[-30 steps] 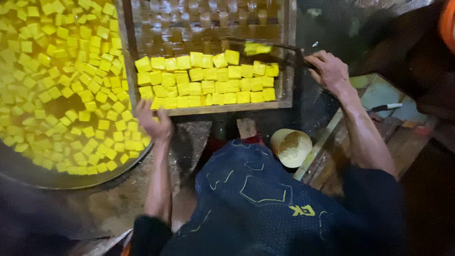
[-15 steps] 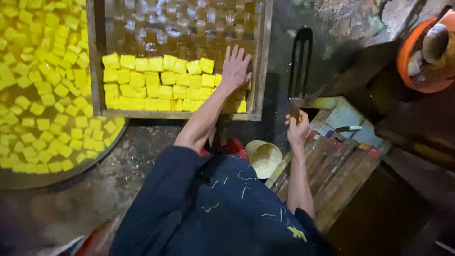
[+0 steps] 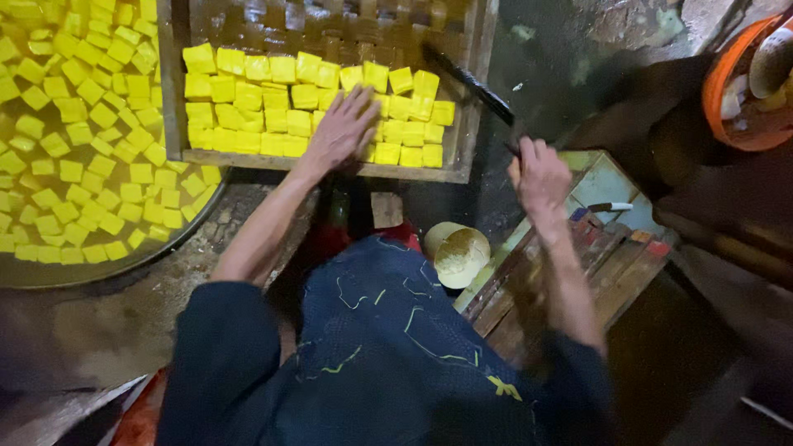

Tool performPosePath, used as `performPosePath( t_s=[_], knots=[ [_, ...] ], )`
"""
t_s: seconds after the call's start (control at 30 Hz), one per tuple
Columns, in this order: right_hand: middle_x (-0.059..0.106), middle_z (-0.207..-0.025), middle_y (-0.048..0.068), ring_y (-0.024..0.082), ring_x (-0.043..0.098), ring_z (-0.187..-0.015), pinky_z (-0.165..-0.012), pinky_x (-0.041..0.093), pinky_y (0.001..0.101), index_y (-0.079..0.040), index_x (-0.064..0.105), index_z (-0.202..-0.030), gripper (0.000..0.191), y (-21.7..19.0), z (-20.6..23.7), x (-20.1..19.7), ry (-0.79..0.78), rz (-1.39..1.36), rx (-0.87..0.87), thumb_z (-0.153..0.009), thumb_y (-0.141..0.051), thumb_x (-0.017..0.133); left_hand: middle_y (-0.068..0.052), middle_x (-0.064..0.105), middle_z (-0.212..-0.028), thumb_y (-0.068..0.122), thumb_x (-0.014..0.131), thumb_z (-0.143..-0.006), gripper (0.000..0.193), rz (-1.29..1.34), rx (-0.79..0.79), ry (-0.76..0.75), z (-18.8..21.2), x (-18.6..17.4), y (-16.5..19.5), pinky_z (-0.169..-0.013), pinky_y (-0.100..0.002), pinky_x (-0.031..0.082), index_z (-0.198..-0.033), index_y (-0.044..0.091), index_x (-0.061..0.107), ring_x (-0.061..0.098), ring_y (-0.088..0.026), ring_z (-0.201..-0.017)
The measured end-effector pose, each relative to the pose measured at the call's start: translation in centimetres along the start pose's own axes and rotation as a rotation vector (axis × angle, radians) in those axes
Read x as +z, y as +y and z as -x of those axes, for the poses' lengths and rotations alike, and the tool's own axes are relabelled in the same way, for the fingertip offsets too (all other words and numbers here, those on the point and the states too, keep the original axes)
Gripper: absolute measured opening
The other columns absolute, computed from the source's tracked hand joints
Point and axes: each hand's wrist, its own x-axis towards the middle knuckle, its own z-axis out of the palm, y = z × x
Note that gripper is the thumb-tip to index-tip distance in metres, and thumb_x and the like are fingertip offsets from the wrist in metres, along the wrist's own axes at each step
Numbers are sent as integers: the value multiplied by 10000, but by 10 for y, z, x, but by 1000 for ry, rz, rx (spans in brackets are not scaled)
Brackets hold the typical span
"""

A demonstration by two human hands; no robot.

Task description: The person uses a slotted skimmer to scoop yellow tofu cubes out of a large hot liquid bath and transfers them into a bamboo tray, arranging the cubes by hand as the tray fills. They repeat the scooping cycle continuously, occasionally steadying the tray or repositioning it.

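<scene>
My left hand (image 3: 340,130) lies flat, fingers spread, on rows of yellow cubes (image 3: 264,103) in a wooden slatted tray (image 3: 475,99). My right hand (image 3: 538,173) is closed around the handle end of a long dark tool (image 3: 471,83) that slants up over the tray's right corner. The cubes fill the near part of the tray; the far part shows bare woven slats.
A big round pan (image 3: 124,260) at the left holds several loose yellow cubes in yellow liquid. A small round cream lid (image 3: 458,252) sits by my knee. A wooden crate (image 3: 603,248) stands at right, an orange bucket (image 3: 719,107) at upper right.
My left hand moved from the pan's edge onto the cubes in the tray. My right hand dropped from the tray's right rim, took the dark tool, and now tilts it over the corner.
</scene>
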Motion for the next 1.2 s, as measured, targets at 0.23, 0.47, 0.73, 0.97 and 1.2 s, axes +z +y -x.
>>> performPosePath(
  t_s=[0.23, 0.47, 0.73, 0.97, 1.2],
  knots=[
    [609, -975, 94, 297, 652, -882, -748, 522, 421, -98, 625, -1167, 309, -36, -51, -52, 109, 90, -186, -905, -187, 762, -225, 647, -1377, 141, 674, -981, 338, 108, -670, 434, 225, -109, -34, -1187, -540, 430, -1303, 37, 677, 574, -401, -1355],
    [615, -868, 61, 181, 594, -721, -650, 510, 339, -27, 563, -1112, 166, -342, -150, 65, -237, -1240, -31, -999, -134, 623, -273, 472, -1539, 380, 645, -1029, 574, -308, -1222, 417, 397, -125, -73, -1264, -583, 285, -1419, -32, 560, 374, -459, -1494],
    [652, -668, 56, 136, 587, -527, -472, 454, 308, -19, 640, -894, 452, -632, -164, 141, -905, -1302, 185, -1060, -435, 579, -254, 341, -1632, 439, 647, -971, 668, -90, -1259, 490, 414, -130, -82, -1204, -591, 276, -1462, 9, 499, 271, -447, -1528],
    [663, -623, 76, 162, 624, -471, -452, 496, 331, 0, 658, -848, 486, -690, -184, 159, -851, -883, 152, -1047, -429, 549, -248, 362, -1594, 442, 686, -925, 693, -42, -1323, 463, 422, -133, -81, -1150, -600, 315, -1437, 13, 503, 300, -461, -1491],
    [618, -654, 46, 136, 554, -494, -433, 449, 318, -17, 639, -939, 385, -710, -190, 160, -700, -1256, 145, -1043, -382, 572, -247, 385, -1578, 420, 694, -923, 667, -24, -1311, 454, 426, -131, -76, -1162, -598, 315, -1419, 10, 521, 301, -463, -1490]
  ],
)
